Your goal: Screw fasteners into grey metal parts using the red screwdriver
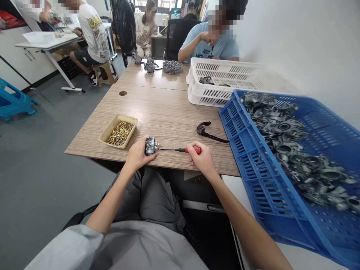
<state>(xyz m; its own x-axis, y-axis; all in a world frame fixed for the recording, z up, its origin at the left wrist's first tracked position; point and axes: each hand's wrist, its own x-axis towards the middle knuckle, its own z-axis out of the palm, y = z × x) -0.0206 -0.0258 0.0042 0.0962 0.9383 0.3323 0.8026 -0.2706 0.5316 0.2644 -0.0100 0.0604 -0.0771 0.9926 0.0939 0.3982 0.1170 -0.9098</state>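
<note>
Near the front edge of the wooden table (165,108), my left hand (137,154) is closed around a small grey metal carburetor (150,146). Brass parts stick out of the carburetor's right side. My right hand (201,157) grips the red handle of a screwdriver (180,150), its dark shaft lying level and pointing left. The screwdriver's tip reaches the carburetor's right side by the brass parts; whether it sits in a screw is too small to tell. Just beyond my left hand stands a cream tray (102,138) full of small brass pieces.
A black wristwatch (200,129) lies beyond my right hand. On the right, a blue crate (242,138) holds many carburetor bodies, with a white crate (197,93) behind it. More carburetors (150,66) and a bagged metal pile (172,67) sit at the far edge. A person in blue (194,43) sits opposite.
</note>
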